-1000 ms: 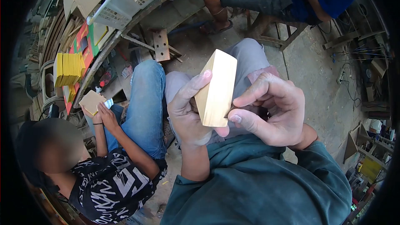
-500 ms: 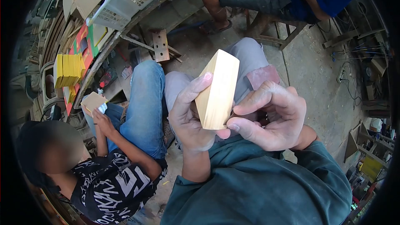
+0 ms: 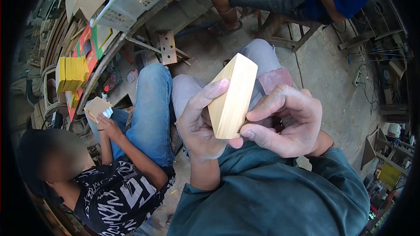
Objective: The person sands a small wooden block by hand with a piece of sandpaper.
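Note:
A pale wooden block (image 3: 236,98) with smooth faces and a slanted top end is held up in front of my lap. My left hand (image 3: 202,120) is closed round its left side, thumb on the near face and a fingertip showing under the bottom end. Close against the block's lower right edge, my right hand (image 3: 286,120) has its thumb and forefinger drawn together in a pinch. Whatever lies between those fingertips is too small or hidden to make out. The other right fingers curl behind, partly out of sight.
At left sits a person (image 3: 127,183) holding a flat brown piece (image 3: 97,107). Yellow-edged sheets (image 3: 72,74) are stacked on a bench beside a white plastic basket (image 3: 140,0). Another person's leg (image 3: 262,0) shows at the top. Cables (image 3: 365,81) lie on the floor at right.
The block has shifted slightly right and turned a little in my left hand's grip, showing its broad face differently. My right hand stays almost in place at its lower edge.

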The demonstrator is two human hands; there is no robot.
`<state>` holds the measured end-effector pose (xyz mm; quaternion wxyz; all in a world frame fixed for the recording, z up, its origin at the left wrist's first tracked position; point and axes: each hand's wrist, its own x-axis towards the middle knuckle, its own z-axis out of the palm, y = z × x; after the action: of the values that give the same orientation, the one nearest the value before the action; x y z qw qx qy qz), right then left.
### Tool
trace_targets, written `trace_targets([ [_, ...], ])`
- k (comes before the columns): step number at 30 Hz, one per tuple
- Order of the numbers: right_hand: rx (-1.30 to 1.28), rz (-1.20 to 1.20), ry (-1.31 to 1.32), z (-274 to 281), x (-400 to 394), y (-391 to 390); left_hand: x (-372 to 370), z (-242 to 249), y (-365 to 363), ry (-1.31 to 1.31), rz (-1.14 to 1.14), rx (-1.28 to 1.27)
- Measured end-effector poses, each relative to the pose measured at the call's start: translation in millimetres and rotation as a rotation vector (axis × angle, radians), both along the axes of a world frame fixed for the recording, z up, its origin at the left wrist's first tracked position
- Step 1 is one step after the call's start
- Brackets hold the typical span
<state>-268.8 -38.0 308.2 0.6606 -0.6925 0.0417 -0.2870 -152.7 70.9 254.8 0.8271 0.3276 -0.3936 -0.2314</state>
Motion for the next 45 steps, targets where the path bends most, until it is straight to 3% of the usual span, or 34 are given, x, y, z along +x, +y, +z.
trace_targets([
  [22,-0.091,0.044,0.0,-3.9,-1.5,0.6,-4.3,-5.9,-3.2,0.025,0.007,-0.081],
  [27,0.014,-0.02,-0.038,-6.8,-2.4,5.4,-8.4,-1.5,-4.7,0.093,0.028,-0.084],
  [33,-0.037,-0.142,-0.014,-1.7,-2.7,10.9,-6.2,-1.4,-4.8,0.053,0.032,-0.099],
  [45,-0.023,-0.06,0.006,-1.9,-4.2,4.5,-3.3,-7.6,-2.2,0.011,0.009,-0.066],
])
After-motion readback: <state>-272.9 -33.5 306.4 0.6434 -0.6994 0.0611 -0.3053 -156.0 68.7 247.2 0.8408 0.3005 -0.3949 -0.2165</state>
